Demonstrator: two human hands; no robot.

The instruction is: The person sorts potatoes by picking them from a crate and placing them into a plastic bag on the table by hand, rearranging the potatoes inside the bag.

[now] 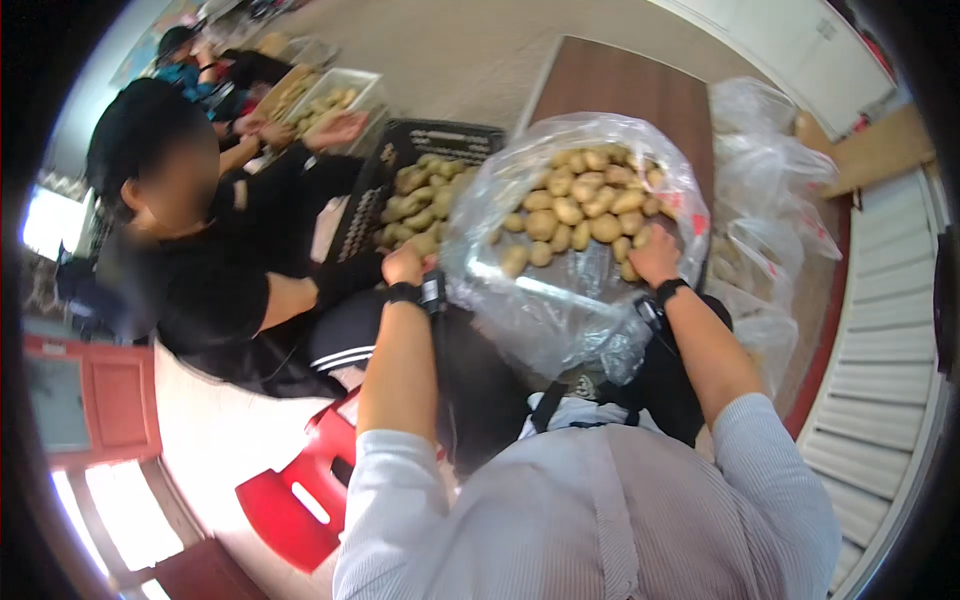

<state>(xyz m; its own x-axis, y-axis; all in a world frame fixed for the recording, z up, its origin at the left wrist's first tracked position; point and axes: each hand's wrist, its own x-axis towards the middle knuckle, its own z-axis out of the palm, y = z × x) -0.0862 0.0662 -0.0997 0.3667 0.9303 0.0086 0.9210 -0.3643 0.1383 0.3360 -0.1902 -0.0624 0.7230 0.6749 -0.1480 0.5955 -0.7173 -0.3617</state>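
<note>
A large clear plastic bag point(480, 225) lies wide open in front of me, with many potatoes point(567, 210) heaped in its far part. Inside its right side, my right hand point(656, 256) has its fingers curled round a potato at the edge of the heap. To the left, my left hand point(404, 264) is at the near end of a black plastic crate point(450, 132) of potatoes, close to the bag's left edge. Its fingers are bent inward, and what they hold is hidden. I wear a dark band on each wrist.
A person in black point(215, 280) sits at my left, hands near a white bin point(368, 88) of potatoes. Another person point(185, 70) is farther back. A brown table point(620, 85) stands ahead, filled clear bags point(755, 180) at right, a red stool point(290, 510) at lower left.
</note>
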